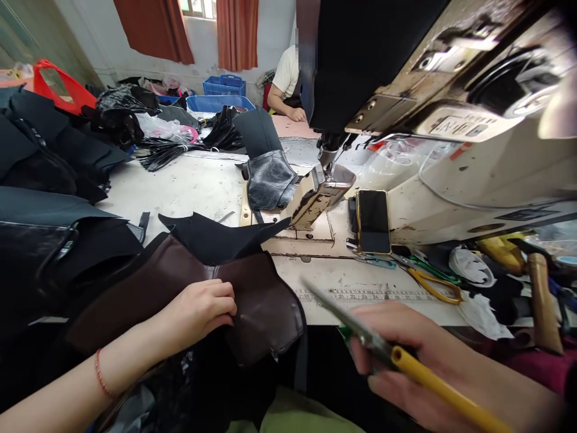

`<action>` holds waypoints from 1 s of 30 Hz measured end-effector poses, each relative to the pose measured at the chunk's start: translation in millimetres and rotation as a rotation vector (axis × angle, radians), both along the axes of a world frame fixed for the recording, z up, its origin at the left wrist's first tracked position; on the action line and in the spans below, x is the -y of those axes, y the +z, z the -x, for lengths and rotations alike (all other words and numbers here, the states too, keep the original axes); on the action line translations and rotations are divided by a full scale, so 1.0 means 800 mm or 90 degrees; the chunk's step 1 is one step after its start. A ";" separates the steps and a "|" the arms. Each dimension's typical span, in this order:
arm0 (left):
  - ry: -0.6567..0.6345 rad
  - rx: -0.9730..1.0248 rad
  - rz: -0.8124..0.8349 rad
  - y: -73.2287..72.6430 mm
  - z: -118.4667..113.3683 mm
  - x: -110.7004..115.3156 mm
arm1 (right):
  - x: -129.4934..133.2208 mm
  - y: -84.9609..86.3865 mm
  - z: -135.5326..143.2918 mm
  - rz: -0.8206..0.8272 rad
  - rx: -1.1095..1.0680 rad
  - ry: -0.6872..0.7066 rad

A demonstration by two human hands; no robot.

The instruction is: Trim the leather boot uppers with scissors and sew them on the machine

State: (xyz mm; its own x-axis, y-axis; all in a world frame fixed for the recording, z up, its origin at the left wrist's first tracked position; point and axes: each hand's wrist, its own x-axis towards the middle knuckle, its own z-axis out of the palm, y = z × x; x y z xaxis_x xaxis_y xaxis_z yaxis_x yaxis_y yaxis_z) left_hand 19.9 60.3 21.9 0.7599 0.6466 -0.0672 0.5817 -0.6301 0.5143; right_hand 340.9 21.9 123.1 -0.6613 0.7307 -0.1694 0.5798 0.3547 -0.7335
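Observation:
My left hand (pixel 202 310) lies on a dark brown leather piece (pixel 265 300) with black lining, its fingers curled and closed on the leather near the middle seam. The piece spreads over the table's front edge, and a black flap (pixel 211 234) stands up behind it. My right hand (pixel 396 355) is closed around a pair of scissors (pixel 365 334) with a yellow handle, a little to the right of the leather. The blades point up and left, apart from the leather and blurred. Beyond the leather stands the sewing machine's post (pixel 311 198), under the needle and presser foot (pixel 328 153).
A black leather piece (pixel 273 180) leans beside the post. Dark pieces (pixel 36 252) are heaped at left. A phone (pixel 373 222), yellow-handled scissors (pixel 435 285) and a wooden-handled tool (pixel 543 300) lie at right. Another person's hand (pixel 296 114) rests on a table behind.

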 end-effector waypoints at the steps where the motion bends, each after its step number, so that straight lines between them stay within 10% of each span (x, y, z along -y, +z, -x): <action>1: -0.005 0.005 0.009 0.002 -0.005 -0.004 | 0.000 -0.001 0.010 -0.026 -0.036 0.002; 11: 0.025 0.129 0.088 0.001 -0.020 -0.030 | -0.036 -0.109 0.021 -0.357 0.344 0.147; 30: 0.084 0.289 0.110 -0.023 -0.012 -0.022 | -0.047 -0.086 0.042 -0.306 0.502 0.138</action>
